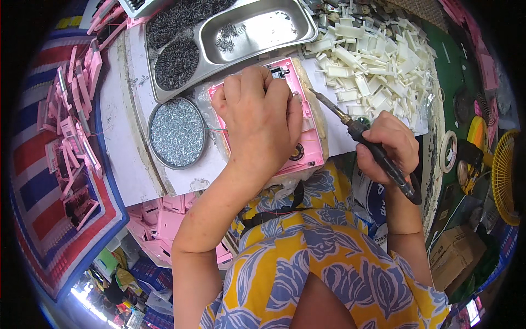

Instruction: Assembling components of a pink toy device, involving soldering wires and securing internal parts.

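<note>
A pink plastic housing (311,134) lies on a pale padded block (319,118) in front of me. It has a small motor-like part (278,73) at its top end and a round black part (297,152) lower down. My left hand (260,112) rests over it with bent fingers closed, and what they pinch is hidden underneath. Thin red and green wires (218,130) run out from the housing's left side. In my right hand (393,143) is a black-handled soldering iron (378,154), its tip pointing up-left, just right of the housing and apart from it.
A round dish of small screws (178,134) stands left of the housing. Behind it, a metal tray (257,52) holds many dark springs (178,63). White plastic parts (372,71) are heaped at the back right. Pink parts (71,126) lie on a striped cloth at the left.
</note>
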{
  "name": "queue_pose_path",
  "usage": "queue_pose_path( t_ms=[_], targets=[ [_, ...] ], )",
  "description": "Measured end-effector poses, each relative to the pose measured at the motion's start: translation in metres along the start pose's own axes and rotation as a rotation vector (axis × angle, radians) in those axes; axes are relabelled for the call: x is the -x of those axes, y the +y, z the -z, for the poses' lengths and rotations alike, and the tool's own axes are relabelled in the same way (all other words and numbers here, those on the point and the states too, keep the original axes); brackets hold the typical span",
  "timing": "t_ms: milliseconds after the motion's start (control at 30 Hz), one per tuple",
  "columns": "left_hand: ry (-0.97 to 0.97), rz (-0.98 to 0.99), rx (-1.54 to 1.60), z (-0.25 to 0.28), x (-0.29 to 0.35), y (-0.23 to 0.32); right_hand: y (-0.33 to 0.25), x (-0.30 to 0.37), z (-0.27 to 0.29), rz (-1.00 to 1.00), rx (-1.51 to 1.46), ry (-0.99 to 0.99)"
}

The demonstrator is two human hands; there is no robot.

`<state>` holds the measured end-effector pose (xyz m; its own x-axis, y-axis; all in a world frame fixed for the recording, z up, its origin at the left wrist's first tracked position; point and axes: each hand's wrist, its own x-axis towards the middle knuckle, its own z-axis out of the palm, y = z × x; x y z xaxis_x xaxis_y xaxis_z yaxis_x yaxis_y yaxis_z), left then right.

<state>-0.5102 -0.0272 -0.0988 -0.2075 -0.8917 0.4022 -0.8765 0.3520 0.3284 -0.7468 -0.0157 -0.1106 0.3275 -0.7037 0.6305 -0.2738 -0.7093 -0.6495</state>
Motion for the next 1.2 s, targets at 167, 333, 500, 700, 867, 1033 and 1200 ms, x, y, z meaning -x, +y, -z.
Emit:
queue_pose_path(
  t_ms=[167, 333, 500, 700, 867, 1033, 1200],
  targets=[
    [-0.001, -0.004, -0.018, -0.001, 0.000, 0.001, -0.002, -0.003, 0.007, 0.027, -0.003, 0.033],
    [-0.029, -0.014, -0.073, 0.002, -0.002, 0.003, -0.003, -0.004, 0.015, -0.017, -0.005, 0.015],
    [-0.046, -0.039, -0.086, 0.006, -0.004, 0.003, -0.004, -0.006, 0.022, -0.050, 0.010, 0.043],
    [-0.184, 0.004, -0.079, 0.060, 0.004, -0.016, -0.002, -0.002, 0.031, -0.070, 0.013, 0.073],
    [-0.487, -0.063, -0.130, 0.095, 0.031, -0.060, -0.002, -0.002, 0.032, -0.113, 0.007, 0.080],
    [-0.310, 0.080, 0.273, 0.085, 0.030, -0.064, -0.007, -0.022, 0.012, -0.056, -0.107, 0.110],
    [-0.331, -0.045, -0.022, 0.079, 0.029, -0.063, -0.011, -0.033, 0.004, -0.021, -0.103, 0.030]
  ],
)
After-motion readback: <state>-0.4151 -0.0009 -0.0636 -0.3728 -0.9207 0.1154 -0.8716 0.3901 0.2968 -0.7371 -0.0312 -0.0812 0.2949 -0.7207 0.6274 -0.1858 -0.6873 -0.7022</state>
